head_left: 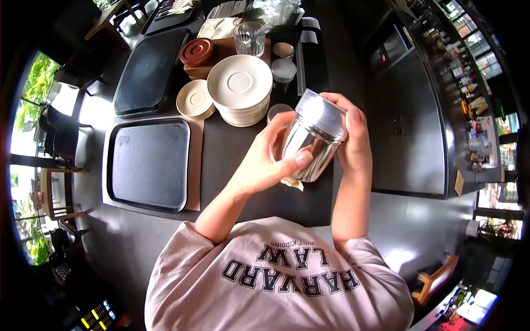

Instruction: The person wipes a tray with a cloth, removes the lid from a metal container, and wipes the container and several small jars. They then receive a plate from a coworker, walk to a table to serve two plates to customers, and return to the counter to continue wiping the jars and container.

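Observation:
A shiny metal shaker (301,151) with a translucent plastic lid (323,115) is held tilted above the table's front edge. My left hand (273,157) wraps its body, thumb across the front. My right hand (355,132) grips the lid and upper side from the right. Underneath, a small crumpled pale piece (292,183), perhaps cloth, shows partly. A round container (279,112) is half hidden behind my left fingers. Just beyond stands a tall stack of cream saucers (240,81), with a lower stack of small cream plates (195,98) to its left.
Black trays (149,165) lie along the left, one stack (152,71) farther back. Reddish-brown dishes (197,51), a drinking glass (249,39) with utensils and lidded jars (283,70) stand behind the saucers. A dark counter (397,121) runs along the right.

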The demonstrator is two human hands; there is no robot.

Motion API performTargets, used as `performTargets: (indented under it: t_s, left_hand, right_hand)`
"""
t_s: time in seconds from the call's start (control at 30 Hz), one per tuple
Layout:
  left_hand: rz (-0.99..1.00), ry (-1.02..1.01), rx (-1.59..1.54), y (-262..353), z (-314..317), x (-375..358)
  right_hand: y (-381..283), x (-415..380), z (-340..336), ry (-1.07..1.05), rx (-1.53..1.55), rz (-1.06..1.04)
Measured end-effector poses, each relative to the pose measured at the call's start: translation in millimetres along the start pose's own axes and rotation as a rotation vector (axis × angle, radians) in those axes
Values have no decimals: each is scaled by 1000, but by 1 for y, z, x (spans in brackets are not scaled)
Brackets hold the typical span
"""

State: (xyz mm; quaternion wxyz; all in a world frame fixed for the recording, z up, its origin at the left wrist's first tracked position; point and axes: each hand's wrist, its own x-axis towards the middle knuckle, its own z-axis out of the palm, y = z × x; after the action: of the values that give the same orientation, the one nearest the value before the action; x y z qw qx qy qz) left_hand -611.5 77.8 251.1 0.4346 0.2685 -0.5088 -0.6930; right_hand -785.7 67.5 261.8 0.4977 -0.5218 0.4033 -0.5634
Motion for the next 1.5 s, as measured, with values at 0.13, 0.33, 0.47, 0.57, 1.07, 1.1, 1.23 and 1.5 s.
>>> performTargets:
  t_s: [0.13,0.33,0.47,0.57,1.07,1.1,1.23,1.5]
  left_hand:
    - [85,22,208,12,9,-22]
    - [342,180,749,24,17,-56]
    - [338,195,679,32,21,-66]
    - [315,180,552,34,19,-69]
    - [59,-54,-225,31,8,-81]
    - [41,-78,-337,30,9,-81]
    - [49,-222,-606,28,6,-85]
    - [503,450,235,28,-12,-77]
  right_hand:
    - [-6,-19,24,-12,140,37]
    - [-23,-31,48,-61,138,-84]
    - [-37,-38,57,11,145,-87]
    - [-42,-40,62,25,117,-97]
    - [-56,-35,72,-57,377,-102]
    - [-54,-32,70,-61,326,-148]
    - [-61,-11,69,107,430,-118]
    - [115,-3,74,58,-393,-167]
